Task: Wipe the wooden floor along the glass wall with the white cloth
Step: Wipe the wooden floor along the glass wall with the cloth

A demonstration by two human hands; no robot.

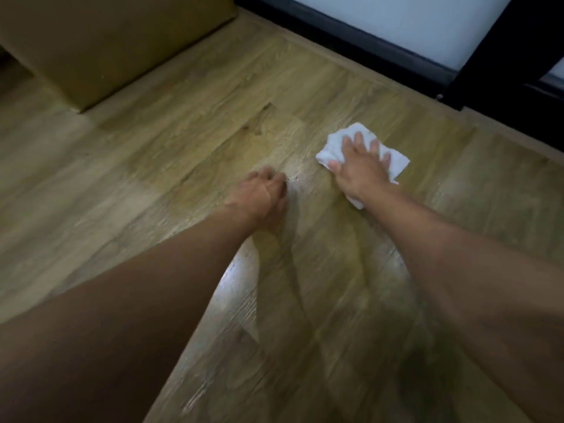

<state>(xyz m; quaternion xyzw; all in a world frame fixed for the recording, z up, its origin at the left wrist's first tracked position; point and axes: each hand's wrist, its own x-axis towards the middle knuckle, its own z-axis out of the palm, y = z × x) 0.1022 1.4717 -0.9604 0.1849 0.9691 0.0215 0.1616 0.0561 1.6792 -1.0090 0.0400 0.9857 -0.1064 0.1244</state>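
A white cloth lies flat on the wooden floor, a short way from the glass wall. My right hand presses down on the cloth with its fingers spread and straight. To its left, my left hand rests on the bare floor with its fingers curled under, holding nothing. Most of the cloth's middle is hidden under my right hand.
The glass wall's black frame runs along the floor at the upper right. A brown box-like block stands at the upper left. A bright reflection shines on the boards between my forearms.
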